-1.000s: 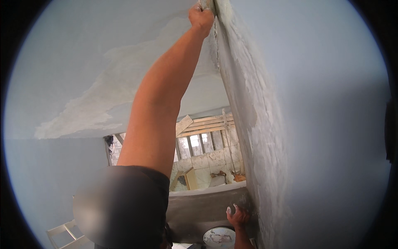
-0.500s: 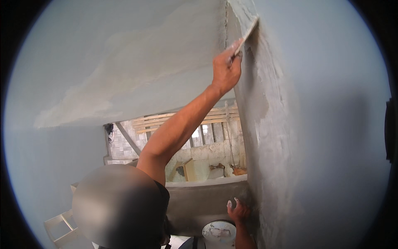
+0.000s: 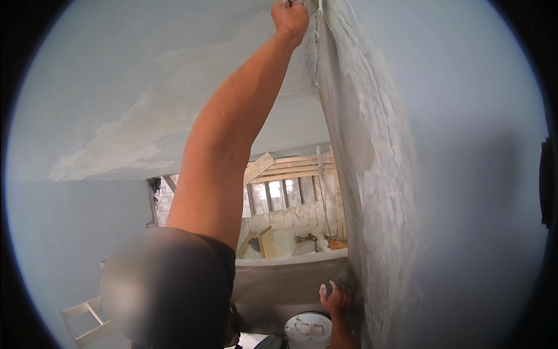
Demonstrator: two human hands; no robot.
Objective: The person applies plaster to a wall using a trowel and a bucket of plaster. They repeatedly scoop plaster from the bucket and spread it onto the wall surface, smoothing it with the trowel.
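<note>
at twelve o'clock our left hand [image 3: 290,23] curls, its hold cut off, so we cannot tell on what; at five, our right hand [image 3: 336,298] is half open, apparently empty. uneven pressure could gouge the streaked plaster [image 3: 372,116] at two.

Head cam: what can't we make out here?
All head view:
- Raised hand: fingertips and full grip, cut off by top edge.
- Lower hand: rest of its arm, cut off by bottom edge.
- Dark rounded shape: detail, blurred.
- White round container: base, cut off by bottom edge.
</note>
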